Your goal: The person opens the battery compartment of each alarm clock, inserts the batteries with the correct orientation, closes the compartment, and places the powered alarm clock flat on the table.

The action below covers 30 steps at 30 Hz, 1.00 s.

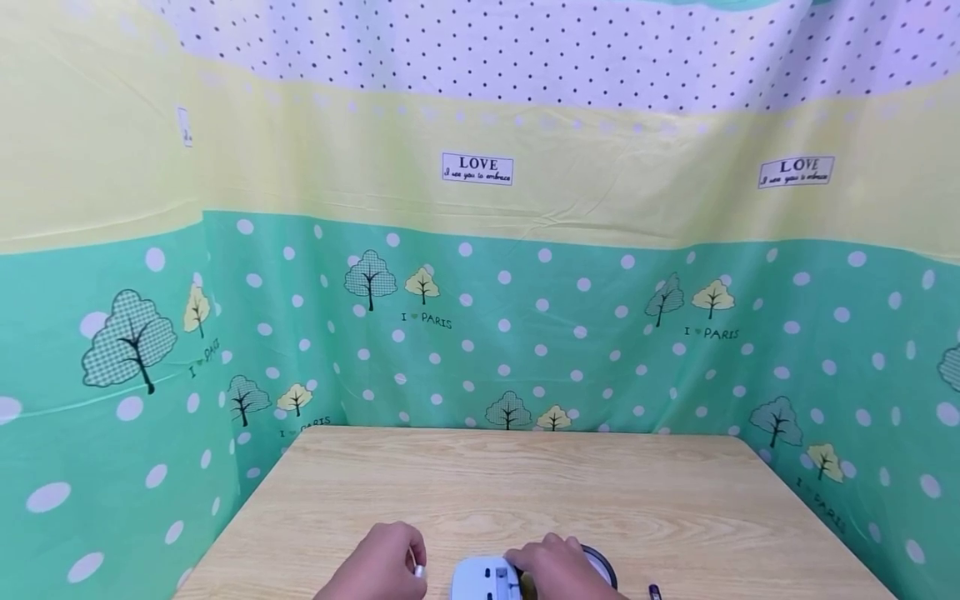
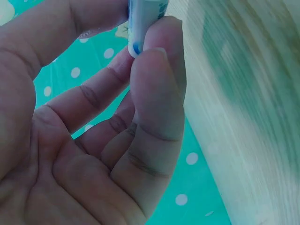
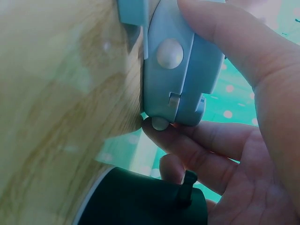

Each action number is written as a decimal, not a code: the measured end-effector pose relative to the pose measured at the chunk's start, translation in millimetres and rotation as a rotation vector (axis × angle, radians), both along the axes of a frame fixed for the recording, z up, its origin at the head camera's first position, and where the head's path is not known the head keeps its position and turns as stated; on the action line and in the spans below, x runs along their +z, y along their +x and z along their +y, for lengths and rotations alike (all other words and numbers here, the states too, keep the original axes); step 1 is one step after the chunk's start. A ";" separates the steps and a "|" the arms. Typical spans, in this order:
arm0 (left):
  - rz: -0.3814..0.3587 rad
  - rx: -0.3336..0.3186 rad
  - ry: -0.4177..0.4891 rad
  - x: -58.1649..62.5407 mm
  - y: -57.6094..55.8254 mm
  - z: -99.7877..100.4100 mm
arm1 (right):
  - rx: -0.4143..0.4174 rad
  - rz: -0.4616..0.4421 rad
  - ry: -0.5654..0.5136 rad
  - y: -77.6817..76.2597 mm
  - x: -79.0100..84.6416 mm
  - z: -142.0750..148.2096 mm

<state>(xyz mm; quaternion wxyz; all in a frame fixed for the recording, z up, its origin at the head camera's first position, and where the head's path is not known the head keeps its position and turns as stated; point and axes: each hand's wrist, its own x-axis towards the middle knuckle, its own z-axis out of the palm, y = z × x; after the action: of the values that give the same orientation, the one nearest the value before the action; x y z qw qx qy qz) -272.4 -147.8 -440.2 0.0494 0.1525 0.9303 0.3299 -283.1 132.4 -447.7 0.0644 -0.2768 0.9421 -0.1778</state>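
Observation:
Between its thumb and fingers, my left hand pinches a small white cylinder with blue print. Only the lower end of the cylinder shows in the left wrist view. My right hand grips a light-blue plastic device by its edge, thumb on one side and fingers on the other. On top the device has dark slots and a recess, and in the right wrist view pale round knobs stand out from its side. The device sits on the table to the right of my left hand.
A dark cylindrical object with a small tab stands close beside my right fingers. Behind the right hand shows a dark round rim. A small dark stick-like item lies farther right. Patterned curtains surround the wooden table.

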 end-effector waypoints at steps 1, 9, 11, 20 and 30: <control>-0.005 0.005 0.003 0.9 0.0 1.0 | 0.001 -0.001 -0.001 0.1 0.1 0.1; 0.038 -0.010 0.012 6.4 -0.8 7.5 | -0.002 0.004 -0.013 0.7 -1.3 0.2; 0.054 -0.016 0.010 7.0 -1.0 8.8 | 0.000 0.004 -0.016 0.8 -1.3 0.3; 0.061 -0.042 0.018 12.0 -5.9 15.1 | 0.000 0.017 -0.015 0.1 -2.1 0.4; 0.089 -0.061 0.029 16.6 -7.2 22.6 | -0.008 -0.002 -0.014 -2.0 -3.8 -0.2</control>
<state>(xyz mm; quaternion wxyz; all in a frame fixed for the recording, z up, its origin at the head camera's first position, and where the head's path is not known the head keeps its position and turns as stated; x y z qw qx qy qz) -279.6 -125.2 -423.6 0.0158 0.1960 0.9216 0.3347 -285.1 132.3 -451.5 0.0627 -0.2731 0.9420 -0.1847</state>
